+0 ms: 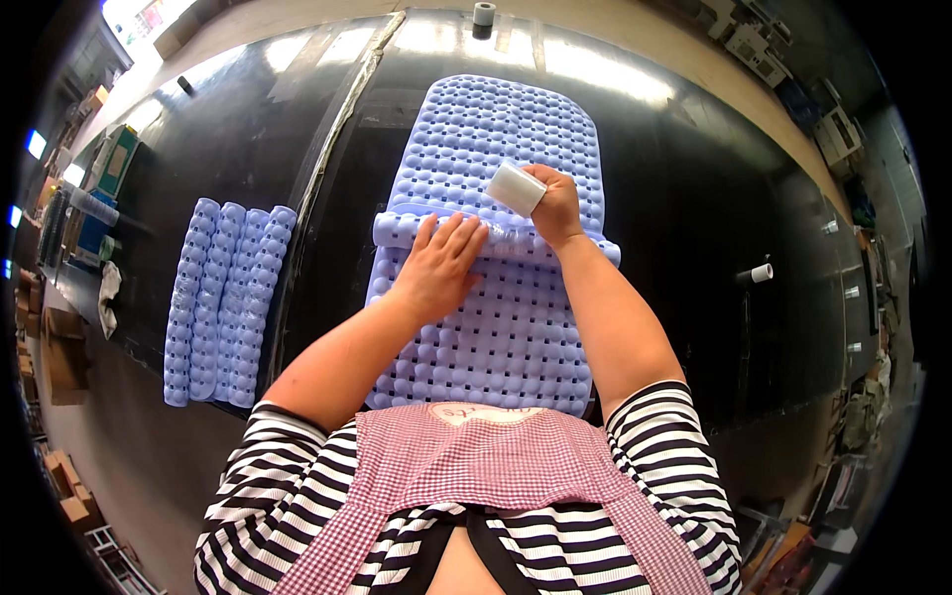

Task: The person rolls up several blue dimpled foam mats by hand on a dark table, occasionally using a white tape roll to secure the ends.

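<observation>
My left hand [443, 266] lies on a rolled lavender-blue bubbled mat [395, 230], fingers stretched out along its top. My right hand [558, 208] grips a roll of clear film [516, 189] just above the rolled mat's right half. A glossy patch of film shows on the rolled mat between my hands. Flat bubbled matting of the same colour spreads on both sides of the rolled part, with a far section [501, 124] beyond it and a near section [496, 347] reaching toward my apron. Whether the roll and the flat matting are one piece, I cannot tell.
Several rolled lavender mats [228, 302] lie side by side at the left on the black table [684, 198]. Small film rolls stand at the far edge [484, 14] and the right [762, 273]. Boxes [114, 159] sit at the table's left end. A seam [337, 129] crosses the tabletop.
</observation>
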Tool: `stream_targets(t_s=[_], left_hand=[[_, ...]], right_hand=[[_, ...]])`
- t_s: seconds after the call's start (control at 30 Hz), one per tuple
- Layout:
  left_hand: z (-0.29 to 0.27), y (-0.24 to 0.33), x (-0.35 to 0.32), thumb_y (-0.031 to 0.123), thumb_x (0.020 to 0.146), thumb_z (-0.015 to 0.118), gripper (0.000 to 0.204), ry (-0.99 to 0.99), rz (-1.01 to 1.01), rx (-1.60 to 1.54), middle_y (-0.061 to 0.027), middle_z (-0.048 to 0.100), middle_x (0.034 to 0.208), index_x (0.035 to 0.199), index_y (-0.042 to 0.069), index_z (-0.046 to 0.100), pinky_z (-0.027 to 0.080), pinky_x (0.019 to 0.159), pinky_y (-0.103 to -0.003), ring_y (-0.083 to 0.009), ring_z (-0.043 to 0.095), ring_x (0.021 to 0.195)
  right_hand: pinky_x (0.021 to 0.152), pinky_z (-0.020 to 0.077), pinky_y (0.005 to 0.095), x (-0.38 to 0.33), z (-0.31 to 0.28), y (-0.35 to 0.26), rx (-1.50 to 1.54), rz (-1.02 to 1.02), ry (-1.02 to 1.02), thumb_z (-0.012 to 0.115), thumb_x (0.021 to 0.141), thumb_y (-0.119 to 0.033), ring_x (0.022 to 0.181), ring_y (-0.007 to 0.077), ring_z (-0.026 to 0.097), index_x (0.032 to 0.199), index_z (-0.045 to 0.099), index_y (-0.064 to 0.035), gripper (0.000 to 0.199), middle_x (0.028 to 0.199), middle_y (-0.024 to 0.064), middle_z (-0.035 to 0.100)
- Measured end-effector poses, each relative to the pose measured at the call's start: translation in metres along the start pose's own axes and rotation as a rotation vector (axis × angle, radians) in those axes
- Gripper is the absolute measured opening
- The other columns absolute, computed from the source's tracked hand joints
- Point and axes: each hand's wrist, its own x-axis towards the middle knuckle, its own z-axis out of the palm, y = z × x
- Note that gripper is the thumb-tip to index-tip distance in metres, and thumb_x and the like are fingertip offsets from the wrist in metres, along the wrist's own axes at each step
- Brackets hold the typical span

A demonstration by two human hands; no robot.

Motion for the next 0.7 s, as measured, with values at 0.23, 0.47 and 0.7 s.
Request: stream_targets(t_s=[0.23,0.47,0.7], left_hand=[[0.018,-0.034,0.074,0.032,0.083,0.072,0.063,-0.174,-0.114,-0.004,-0.0109,0.058,0.136,0.141,0.012,0.056,0.038,0.106,-0.045,-0.0302,0.052,0.129],[0.002,-0.065,0.086,0.051,0.087,0.074,0.048,-0.207,-0.205,-0.115,-0.017,0.067,0.112,0.106,0.007,0.071,0.05,0.097,-0.048,-0.0379,0.063,0.112],[-0.105,-0.064,-0.058,0.035,0.081,0.085,0.054,0.242,-0.667,-0.146,-0.0154,0.066,0.117,0.125,0.009,0.067,0.046,0.098,-0.049,-0.0368,0.06,0.116]], right_hand=[[0.087,0.0573,0.0359,-0.061,0.012,0.0,-0.448,-0.474,-0.06,0.072,0.089,-0.015,0.097,0.0239,0.074,0.113,0.077,-0.0041,0.027,0.107,0.0142,0.077],[0.075,0.0621,0.038,-0.17,0.027,-0.025,0.24,0.457,-0.458,0.067,0.093,-0.028,0.089,0.0245,0.075,0.111,0.074,0.0072,0.04,0.105,0.018,0.075],[0.069,0.058,0.0295,-0.251,-0.161,-0.022,-0.356,0.351,0.297,0.059,0.096,-0.005,0.079,0.0138,0.065,0.104,0.059,-0.0035,0.008,0.092,0.0054,0.063]])
